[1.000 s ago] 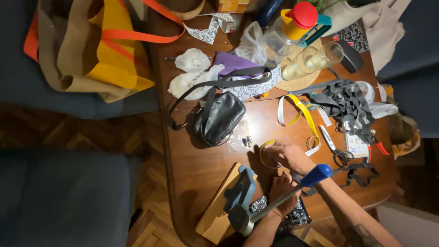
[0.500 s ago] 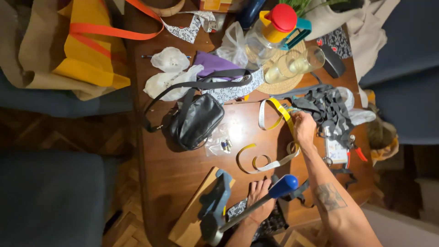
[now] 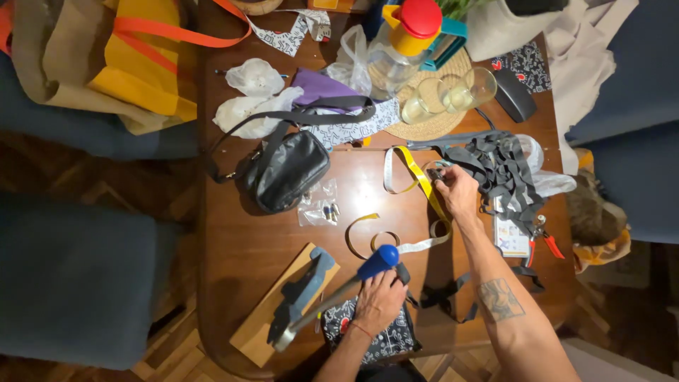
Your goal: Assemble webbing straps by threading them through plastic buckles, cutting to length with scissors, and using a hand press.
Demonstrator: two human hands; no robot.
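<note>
So from my feed: the left hand is wrapped shut around the blue grip of a hammer, down near the bottom edge of the table. The hammer's long axis runs diagonally, blue handle end up-right by the hand, metal head down-left, resting over a wood board. A grey clamp-looking tool sits on that board just beside the hammer shaft. Under the left hand there's a black-and-white patterned pouch.

The right hand is reached out across the middle of the table, fingers pinched together on something small at the edge of a pile of grey straps. Can't make out exactly what it's pinching, too small. A yellow tape runs diagonally right under that hand, from upper-left to lower-right, curling into loops near the hammer handle.

Other stuff around: black bag left of centre, small plastic baggie just beside it, red-handled pliers to the right of the straps, and a pitcher with glasses on a woven mat at the top.
</note>
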